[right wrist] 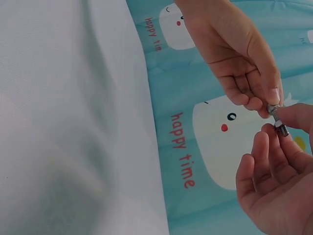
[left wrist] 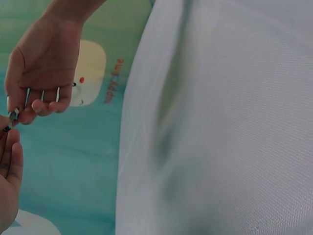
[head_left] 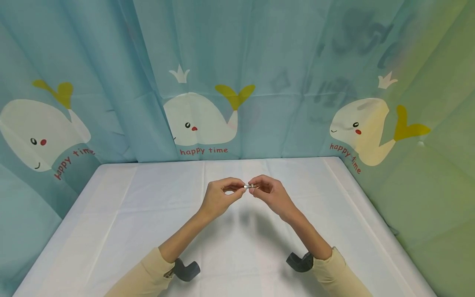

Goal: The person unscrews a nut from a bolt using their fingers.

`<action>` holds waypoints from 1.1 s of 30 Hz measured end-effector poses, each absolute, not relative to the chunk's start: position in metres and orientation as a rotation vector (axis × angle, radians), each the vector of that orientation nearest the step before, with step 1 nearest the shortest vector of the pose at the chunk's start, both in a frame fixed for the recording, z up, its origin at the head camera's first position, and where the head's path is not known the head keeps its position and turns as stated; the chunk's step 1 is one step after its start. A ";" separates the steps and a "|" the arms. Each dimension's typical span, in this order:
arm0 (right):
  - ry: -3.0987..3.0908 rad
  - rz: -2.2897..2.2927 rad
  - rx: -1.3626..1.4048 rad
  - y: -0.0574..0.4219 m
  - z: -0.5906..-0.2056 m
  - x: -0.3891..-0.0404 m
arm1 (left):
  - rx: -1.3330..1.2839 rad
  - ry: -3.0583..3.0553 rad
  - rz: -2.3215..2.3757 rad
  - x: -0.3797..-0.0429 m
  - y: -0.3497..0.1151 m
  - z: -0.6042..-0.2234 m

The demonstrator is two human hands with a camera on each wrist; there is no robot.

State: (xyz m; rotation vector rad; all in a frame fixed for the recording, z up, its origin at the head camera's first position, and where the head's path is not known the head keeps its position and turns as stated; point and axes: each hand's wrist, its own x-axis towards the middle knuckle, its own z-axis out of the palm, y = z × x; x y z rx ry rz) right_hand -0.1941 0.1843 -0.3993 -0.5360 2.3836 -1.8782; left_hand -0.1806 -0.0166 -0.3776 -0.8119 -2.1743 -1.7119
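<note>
Over the middle of the table, a small silver metal bolt [right wrist: 275, 113] is held between both hands. My left hand [head_left: 217, 200] pinches its head end between thumb and fingertips. A nut [right wrist: 278, 124] sits on the shank, and the threaded tip sticks out past it. My right hand [head_left: 276, 200] has thumb and fingertips at that nut, pinching it from the other side. In the left wrist view the bolt [left wrist: 14, 114] shows only in part, between the fingers of the two hands. The other fingers of the right hand are loosely bent.
A white cloth covers the table [head_left: 148, 214] beneath the hands. Blue-green curtains [head_left: 282, 123] with whale prints stand behind and at both sides. A dark curved piece [head_left: 187, 270] is at the left cuff, and a similar dark piece [head_left: 299, 262] is at the right cuff.
</note>
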 end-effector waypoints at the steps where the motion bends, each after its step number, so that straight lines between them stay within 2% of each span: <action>1: 2.391 -1.880 -0.550 0.184 -0.400 -0.194 | -0.812 -2.174 -1.714 -0.181 -0.017 -0.378; 7: 2.418 -1.883 -0.601 0.184 -0.401 -0.194 | -0.833 -2.162 -1.722 -0.181 -0.017 -0.376; 20: 2.419 -1.949 -0.490 0.184 -0.403 -0.197 | -0.819 -2.168 -1.706 -0.182 -0.017 -0.379; 33: 2.387 -1.984 -0.611 0.185 -0.404 -0.195 | -0.825 -2.172 -1.712 -0.182 -0.018 -0.380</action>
